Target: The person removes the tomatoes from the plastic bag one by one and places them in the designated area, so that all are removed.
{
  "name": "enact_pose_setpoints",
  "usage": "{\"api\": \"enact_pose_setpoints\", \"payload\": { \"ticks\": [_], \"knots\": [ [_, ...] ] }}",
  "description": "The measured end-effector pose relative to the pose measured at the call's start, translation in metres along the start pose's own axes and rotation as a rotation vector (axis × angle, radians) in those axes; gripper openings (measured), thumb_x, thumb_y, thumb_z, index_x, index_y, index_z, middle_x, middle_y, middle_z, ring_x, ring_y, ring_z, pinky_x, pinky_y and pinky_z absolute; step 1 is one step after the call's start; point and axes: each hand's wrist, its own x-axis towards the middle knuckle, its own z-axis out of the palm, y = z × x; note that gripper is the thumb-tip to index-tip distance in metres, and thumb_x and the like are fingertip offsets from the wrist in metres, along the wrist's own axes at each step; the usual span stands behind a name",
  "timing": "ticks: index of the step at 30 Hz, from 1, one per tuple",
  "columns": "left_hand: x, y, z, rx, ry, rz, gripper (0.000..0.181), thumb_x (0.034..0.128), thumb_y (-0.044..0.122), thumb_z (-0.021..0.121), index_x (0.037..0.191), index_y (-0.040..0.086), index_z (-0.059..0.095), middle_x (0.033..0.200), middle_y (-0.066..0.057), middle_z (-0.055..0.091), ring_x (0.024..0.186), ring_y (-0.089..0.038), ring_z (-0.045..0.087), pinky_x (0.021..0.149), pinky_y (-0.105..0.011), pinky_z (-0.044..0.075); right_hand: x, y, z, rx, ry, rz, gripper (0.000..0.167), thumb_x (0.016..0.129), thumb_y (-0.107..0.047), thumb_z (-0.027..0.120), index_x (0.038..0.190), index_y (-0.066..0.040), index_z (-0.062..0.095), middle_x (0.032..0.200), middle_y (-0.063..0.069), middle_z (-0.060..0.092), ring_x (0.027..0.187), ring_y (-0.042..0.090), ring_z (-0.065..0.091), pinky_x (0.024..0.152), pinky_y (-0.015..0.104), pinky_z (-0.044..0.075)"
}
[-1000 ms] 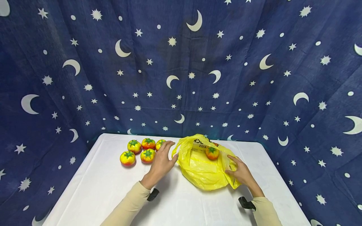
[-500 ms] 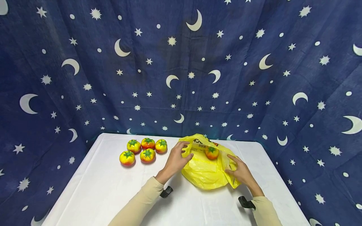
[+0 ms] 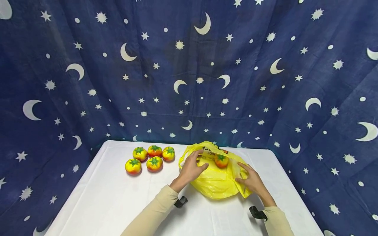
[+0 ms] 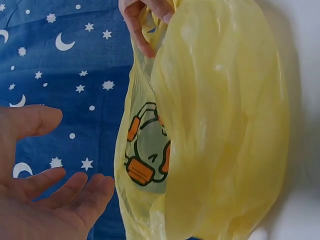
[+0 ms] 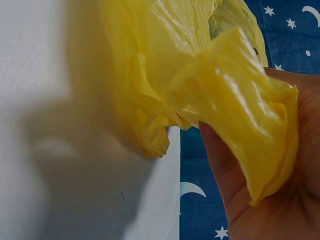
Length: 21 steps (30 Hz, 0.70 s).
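A yellow plastic bag point(image 3: 212, 183) lies on the white table with its mouth spread toward me and dark lettering inside. One red-orange tomato with a green leafy top point(image 3: 221, 161) sits in the bag. My right hand point(image 3: 253, 181) grips the bag's right rim; in the right wrist view a fold of yellow plastic hangs over the palm of the right hand point(image 5: 280, 200). At the left side of the mouth is my left hand point(image 3: 191, 168), its fingers relaxed and apart. The left wrist view shows nothing in the left hand point(image 4: 55, 195), beside the bag point(image 4: 220, 130).
Several yellow-and-red tomatoes point(image 3: 154, 164) with green tops stand grouped on the table point(image 3: 97, 196), left of the bag. A dark blue curtain point(image 3: 189, 65) with moons and stars hangs behind and at both sides.
My left hand has moved right, from beside the tomatoes to the left side of the bag's mouth. The right hand stays in place on the rim.
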Motion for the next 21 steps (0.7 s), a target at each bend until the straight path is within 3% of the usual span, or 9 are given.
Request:
{"api": "enact_pose_setpoints", "payload": {
  "ticks": [10,17,21],
  "knots": [
    [0.013,0.004,0.010,-0.123,-0.103,-0.097,0.056,0.0880,0.020,0.071,0.138,0.007,0.050,0.143,-0.014,0.052,0.127,-0.035,0.055,0.104,-0.043,0.049,-0.001,0.005,0.004,0.012,0.013,-0.041,0.076,0.080,-0.017,0.079,0.146,-0.006,0.044,0.150,0.026,0.039,0.139,0.049,0.035,0.114,0.066,0.024],
    [0.026,0.000,0.022,-0.045,-0.184,-0.182,0.058,0.0886,0.025,0.072,0.140,0.009,0.050,0.143,-0.012,0.054,0.128,-0.036,0.054,0.105,-0.046,0.049,-0.002,0.004,0.005,0.024,0.016,-0.045,0.076,0.079,-0.016,0.079,0.146,-0.005,0.044,0.149,0.027,0.040,0.140,0.049,0.033,0.114,0.066,0.023],
    [0.031,0.001,0.032,-0.016,-0.196,-0.244,0.060,0.0868,0.025,0.074,0.139,0.006,0.052,0.144,-0.013,0.054,0.128,-0.033,0.054,0.106,-0.046,0.047,-0.005,0.005,0.005,0.020,0.021,-0.045,0.076,0.079,-0.017,0.079,0.145,-0.005,0.045,0.149,0.027,0.040,0.139,0.049,0.033,0.114,0.067,0.024]
  ]
}}
